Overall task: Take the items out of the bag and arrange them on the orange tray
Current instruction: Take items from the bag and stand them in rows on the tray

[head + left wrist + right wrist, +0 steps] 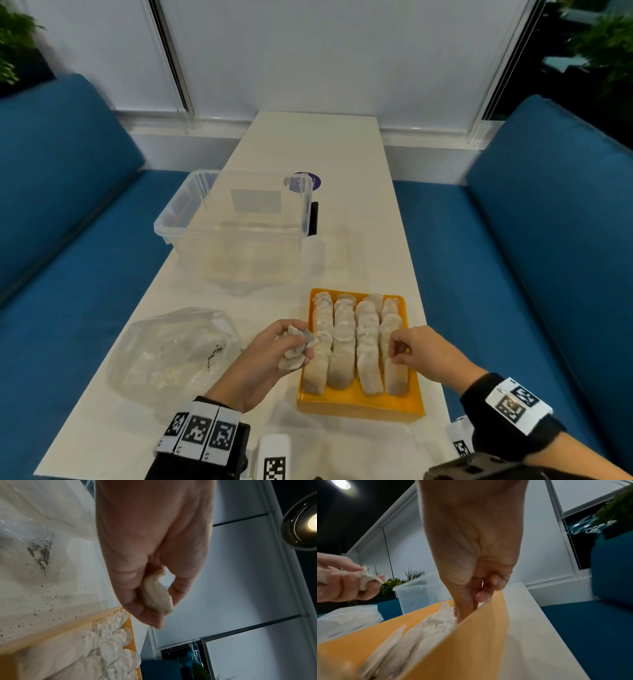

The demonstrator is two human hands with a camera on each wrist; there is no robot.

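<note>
The left hand (274,356) folds around some pale dumplings (294,346), so I cannot count them. The right hand (416,353) covers part of the last row in the orange tray (359,404). Its fingertips (462,616) dip behind the tray wall. The purple sticker (310,181) is blurry behind the clear box (236,226), so its words cannot be read.

A clear plastic bin (236,222) sits on the white table (342,154) toward 11 o'clock, a purple round sticker (310,181) just behind it. Blue benches (513,257) flank the table at 3 and 9 o'clock. Green plants (606,44) stand at 1 o'clock.
</note>
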